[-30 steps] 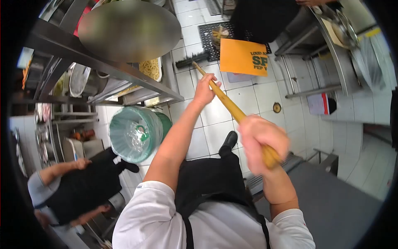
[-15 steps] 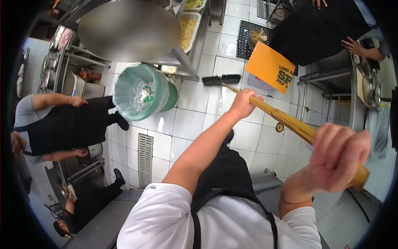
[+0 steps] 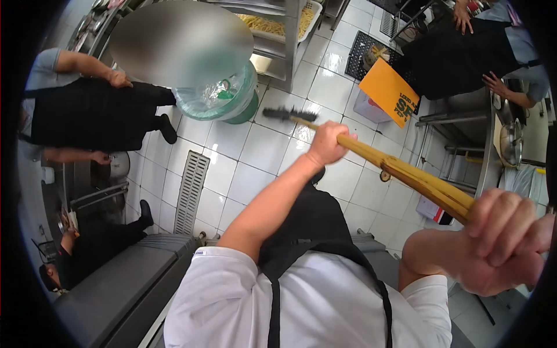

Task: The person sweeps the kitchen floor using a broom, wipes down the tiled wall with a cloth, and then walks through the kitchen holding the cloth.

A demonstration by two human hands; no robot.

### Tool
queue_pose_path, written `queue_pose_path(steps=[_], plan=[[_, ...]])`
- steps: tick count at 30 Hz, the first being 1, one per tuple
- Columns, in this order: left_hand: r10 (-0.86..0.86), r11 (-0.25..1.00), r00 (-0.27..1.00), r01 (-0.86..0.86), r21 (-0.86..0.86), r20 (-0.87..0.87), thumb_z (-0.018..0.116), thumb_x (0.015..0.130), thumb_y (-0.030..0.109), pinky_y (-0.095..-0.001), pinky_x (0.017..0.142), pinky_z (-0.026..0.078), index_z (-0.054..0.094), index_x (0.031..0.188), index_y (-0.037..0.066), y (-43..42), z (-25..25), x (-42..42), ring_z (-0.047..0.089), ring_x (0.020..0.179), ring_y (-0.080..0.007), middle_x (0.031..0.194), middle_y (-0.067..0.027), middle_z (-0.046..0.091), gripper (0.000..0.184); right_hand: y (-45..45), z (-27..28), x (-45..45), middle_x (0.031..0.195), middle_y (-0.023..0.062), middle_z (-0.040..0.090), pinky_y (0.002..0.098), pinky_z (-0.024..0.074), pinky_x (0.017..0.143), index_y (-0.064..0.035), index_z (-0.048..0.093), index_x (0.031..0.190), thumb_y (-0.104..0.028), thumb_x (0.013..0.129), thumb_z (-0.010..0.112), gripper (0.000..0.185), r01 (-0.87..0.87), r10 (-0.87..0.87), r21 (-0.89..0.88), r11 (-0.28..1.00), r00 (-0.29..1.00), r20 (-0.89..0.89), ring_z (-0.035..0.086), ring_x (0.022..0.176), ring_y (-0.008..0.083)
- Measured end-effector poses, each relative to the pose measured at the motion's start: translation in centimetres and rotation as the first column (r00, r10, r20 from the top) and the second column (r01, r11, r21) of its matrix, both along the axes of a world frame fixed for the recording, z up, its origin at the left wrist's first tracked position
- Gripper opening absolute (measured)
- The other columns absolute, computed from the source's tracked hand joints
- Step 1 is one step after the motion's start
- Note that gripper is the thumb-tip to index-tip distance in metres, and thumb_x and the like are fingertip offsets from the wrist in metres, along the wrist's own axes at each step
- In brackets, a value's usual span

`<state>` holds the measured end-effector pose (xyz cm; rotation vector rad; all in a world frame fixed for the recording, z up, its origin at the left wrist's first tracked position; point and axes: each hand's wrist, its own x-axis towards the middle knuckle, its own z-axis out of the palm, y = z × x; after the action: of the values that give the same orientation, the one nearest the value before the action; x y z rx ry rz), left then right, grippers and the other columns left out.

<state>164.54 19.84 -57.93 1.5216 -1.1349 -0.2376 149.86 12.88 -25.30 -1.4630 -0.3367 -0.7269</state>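
Note:
A long yellow-brown wooden broom handle runs slantwise across the view. My left hand is wrapped round its far part. My right hand grips the near end at the right, its fingers curled over the wood. At the far end of the handle, the black bristled broom head rests on the white tiled floor, to the right of a green bin lined with a clear greenish bag.
A metal rack with noodle-like food stands beyond the bin. People in black aprons stand at left and upper right. An orange sign covers part of a box. A floor drain lies left, grey counters below.
The view has turned and shifted. My right hand and the handle's near end have moved right, and the broom head now lies nearer the bin. Both hands keep their hold.

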Motion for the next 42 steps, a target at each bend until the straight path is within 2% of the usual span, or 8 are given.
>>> queue_pose_path(steps=[5, 16, 25, 29, 32, 34, 37, 42], plan=[[0.026, 0.993, 0.998, -0.02, 0.114, -0.058, 0.07, 0.081, 0.016, -0.0382, 0.055, 0.042, 0.05, 0.064, 0.002, 1.3, -6.2, 7.2, 0.049, 0.058, -0.0349, 0.061, -0.0171, 0.051, 0.029, 6.8, -7.9, 7.4, 0.063, 0.0024, 0.052, 0.0249, 0.0405, 0.05, -0.0074, 0.046, 0.092, -0.033, 0.094, 0.064, 0.031, 0.599, -0.619, -0.197, 0.776, 0.783, -0.055, 0.049, 0.05, 0.0096], [-0.073, 0.933, 0.98, 0.132, 0.334, -0.185, 0.07, 0.071, 0.017, -0.0402, 0.059, 0.047, 0.059, 0.064, 0.002, 15.1, -5.4, 6.0, 0.056, 0.062, -0.0379, 0.065, -0.0186, 0.059, 0.02, 12.7, -5.8, 9.1, 0.064, 0.0053, 0.049, 0.0303, 0.0471, 0.049, -0.0059, 0.041, 0.093, -0.036, 0.092, 0.065, 0.038, 0.371, -0.364, 0.065, 0.926, 0.926, -0.102, 0.049, 0.05, 0.0139], [0.03, 0.804, 0.946, 0.17, 0.57, -0.324, 0.069, 0.073, 0.018, -0.0362, 0.057, 0.044, 0.059, 0.067, 0.0, 18.1, -3.3, 6.3, 0.053, 0.054, -0.0256, 0.06, -0.0145, 0.056, 0.021, 9.1, -7.5, 9.8, 0.067, 0.0027, 0.045, 0.0326, 0.0486, 0.055, -0.0077, 0.042, 0.094, -0.035, 0.097, 0.057, 0.031, 0.33, -0.326, 0.018, 0.944, 0.938, -0.122, 0.049, 0.054, 0.0138], [0.276, 0.846, 0.956, -0.19, 0.499, -0.104, 0.072, 0.074, 0.018, -0.0379, 0.054, 0.043, 0.053, 0.061, 0.002, 15.3, -3.0, 3.5, 0.052, 0.054, -0.029, 0.058, -0.014, 0.054, 0.028, 3.0, -8.1, 8.4, 0.067, 0.0016, 0.044, 0.0331, 0.0485, 0.055, -0.0096, 0.045, 0.091, -0.035, 0.1, 0.051, 0.028, 0.339, -0.329, 0.105, 0.935, 0.939, -0.098, 0.049, 0.055, 0.0144], [0.757, 0.617, 0.653, -0.722, 0.313, 0.013, 0.075, 0.076, 0.022, -0.039, 0.05, 0.04, 0.047, 0.057, 0.004, 9.5, -3.3, -1.4, 0.05, 0.05, -0.0307, 0.054, -0.0138, 0.05, 0.038, -3.0, -5.5, 5.9, 0.066, -0.0001, 0.041, 0.0295, 0.0436, 0.052, -0.0166, 0.045, 0.082, -0.036, 0.1, 0.046, 0.027, 0.085, -0.073, 0.391, 0.917, 0.996, -0.046, 0.045, 0.054, 0.0128], [0.703, 0.689, 0.711, -0.684, 0.238, 0.007, 0.076, 0.077, 0.026, -0.0384, 0.045, 0.036, 0.043, 0.056, 0.005, 5.6, -0.5, -2.4, 0.044, 0.045, -0.0303, 0.05, -0.0133, 0.045, 0.044, -5.8, -3.2, 5.0, 0.065, -0.0033, 0.042, 0.0253, 0.0381, 0.05, -0.0146, 0.042, 0.077, -0.046, 0.095, 0.055, 0.038, 0.1, -0.13, 0.3, 0.949, 0.988, 0.08, 0.042, 0.051, 0.01], [0.568, 0.804, 0.815, -0.52, 0.288, -0.114, 0.079, 0.071, 0.024, -0.0361, 0.045, 0.037, 0.045, 0.056, 0.005, -0.4, 2.7, -3.6, 0.043, 0.045, -0.0285, 0.051, -0.0123, 0.046, 0.042, -13.7, 3.7, 3.5, 0.072, 0.0012, 0.046, 0.0309, 0.0426, 0.053, -0.0113, 0.044, 0.084, -0.046, 0.094, 0.056, 0.038, -0.396, 0.387, -0.123, 0.91, 0.917, -0.092, 0.048, 0.056, 0.0157], [0.373, 0.926, 0.889, -0.376, 0.042, -0.265, 0.075, 0.063, 0.015, -0.0382, 0.053, 0.044, 0.052, 0.06, 0.004, -8.8, 5.5, -5.9, 0.054, 0.054, -0.0336, 0.058, -0.0148, 0.054, 0.026, -15.7, 6.2, 6.3, 0.074, 0.0019, 0.049, 0.0316, 0.0436, 0.054, -0.0102, 0.044, 0.087, -0.042, 0.092, 0.061, 0.036, -0.663, 0.64, -0.245, 0.708, 0.748, -0.177, 0.05, 0.057, 0.0159]])
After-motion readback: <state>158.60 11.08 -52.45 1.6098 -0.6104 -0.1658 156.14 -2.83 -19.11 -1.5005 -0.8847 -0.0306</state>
